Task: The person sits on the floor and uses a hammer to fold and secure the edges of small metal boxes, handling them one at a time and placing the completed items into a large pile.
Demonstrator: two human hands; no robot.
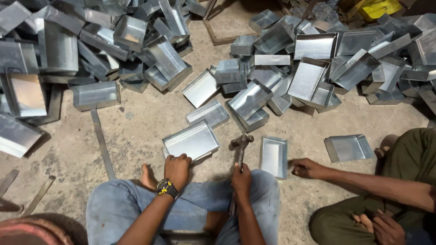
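Nearest the camera, the person sits on the concrete floor [136,122] in blue jeans, knees drawn up. The left hand [176,169], a watch with yellow trim on its wrist, is clenched over the near edge of a shallow sheet-metal tray [191,141] lying open side up just beyond the knees; the grip seems meant to pin the tray flat. The right hand [241,177] is closed around the handle of a hammer [240,145], held upright with its head just right of the tray and apparently clear of it, as if poised for a blow.

Just right of the hammer lies a second tray [274,156], narrow and open side up. A co-worker's hand [305,168] rests on the floor beside its near right corner, loosely curled and holding nothing that can be made out; the arm leads to someone in olive trousers at the right edge. Another tray [349,147] lies further right, near that person's foot.

A flat metal strip [101,143] lies on the floor to the left. Further off, loose heaps of the same galvanised trays are piled at far left [91,50] and far right [318,63], tipped at all angles, some nested. At the far right corner sits a yellow container [380,8]; any marking on it is too small to tell. No labels or signs show elsewhere.
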